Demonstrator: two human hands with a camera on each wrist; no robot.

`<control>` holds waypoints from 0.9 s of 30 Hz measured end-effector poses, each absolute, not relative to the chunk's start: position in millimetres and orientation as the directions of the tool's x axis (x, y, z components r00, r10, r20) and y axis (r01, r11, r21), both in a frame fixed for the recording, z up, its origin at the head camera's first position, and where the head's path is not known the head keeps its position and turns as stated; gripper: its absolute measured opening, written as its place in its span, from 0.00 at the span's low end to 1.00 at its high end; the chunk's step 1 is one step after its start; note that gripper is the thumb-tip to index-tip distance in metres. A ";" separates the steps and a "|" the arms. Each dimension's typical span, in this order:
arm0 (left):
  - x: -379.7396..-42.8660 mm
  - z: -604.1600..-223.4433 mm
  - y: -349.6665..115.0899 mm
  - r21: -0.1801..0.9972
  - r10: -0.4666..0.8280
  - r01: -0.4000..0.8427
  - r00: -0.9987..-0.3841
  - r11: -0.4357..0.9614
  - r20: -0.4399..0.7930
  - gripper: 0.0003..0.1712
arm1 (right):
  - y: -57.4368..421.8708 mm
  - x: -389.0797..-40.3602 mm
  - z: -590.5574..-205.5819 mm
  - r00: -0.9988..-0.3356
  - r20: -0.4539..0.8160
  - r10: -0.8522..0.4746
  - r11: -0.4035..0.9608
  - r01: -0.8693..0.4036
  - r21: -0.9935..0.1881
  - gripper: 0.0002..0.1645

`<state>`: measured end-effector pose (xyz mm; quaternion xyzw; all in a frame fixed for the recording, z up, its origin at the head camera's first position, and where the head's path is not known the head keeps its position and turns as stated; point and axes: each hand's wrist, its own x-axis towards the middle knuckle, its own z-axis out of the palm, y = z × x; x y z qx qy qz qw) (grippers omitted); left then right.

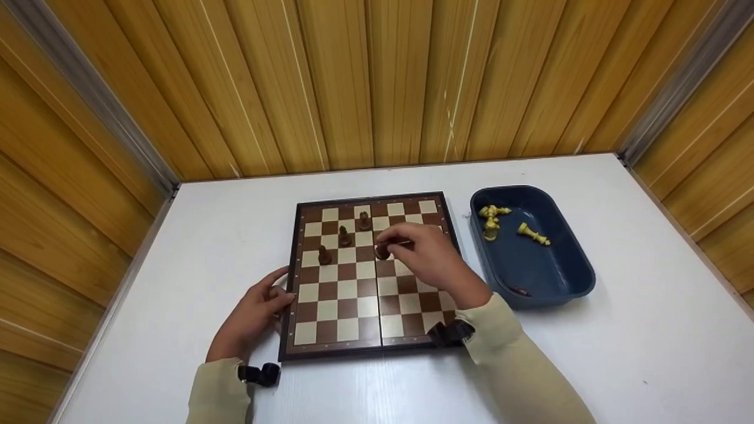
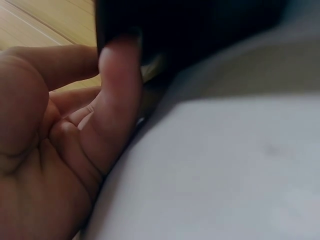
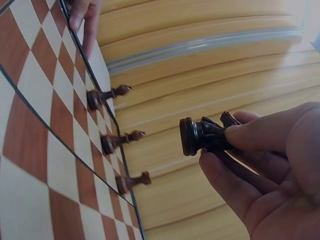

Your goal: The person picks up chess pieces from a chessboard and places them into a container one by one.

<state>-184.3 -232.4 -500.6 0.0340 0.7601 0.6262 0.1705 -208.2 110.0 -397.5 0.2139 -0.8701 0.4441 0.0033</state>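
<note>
My right hand (image 1: 427,253) pinches a dark knight (image 3: 200,136) between thumb and fingers. In the right wrist view the knight's base faces the chessboard (image 3: 30,125), with a gap between them. In the head view it is over the board's middle, partly hidden by the fingers. My left hand (image 1: 256,309) holds the board's left edge, its thumb (image 2: 120,85) against the dark rim. A dark rook (image 1: 364,221) and two dark pieces that look like bishops, one farther back (image 1: 344,237) and one nearer the left edge (image 1: 324,255), stand upright on the board in a diagonal line.
Right of the board stands a blue tub (image 1: 580,277) on the white table (image 1: 648,341). In it lie several yellow chess pieces, among them one lying by itself (image 1: 533,234), plus a dark red piece (image 1: 520,291). Wood-patterned walls (image 1: 341,88) enclose the back and sides.
</note>
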 end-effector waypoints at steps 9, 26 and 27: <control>-183.9 -496.2 -230.6 0.963 0.225 -0.182 -0.948 0.197 -0.225 0.37 | 155.3 -207.0 -387.3 -0.910 0.259 -0.323 0.479 -0.393 -0.785 0.12; -197.7 -489.9 -196.9 0.957 0.286 -0.162 -0.930 0.240 -0.229 0.36 | 238.2 -186.4 -364.4 -0.956 0.277 -0.097 0.646 -0.272 -0.714 0.13; -196.5 -489.9 -197.7 0.958 0.291 -0.159 -0.930 0.239 -0.227 0.36 | 240.9 -185.5 -364.1 -0.955 0.284 -0.088 0.648 -0.271 -0.712 0.13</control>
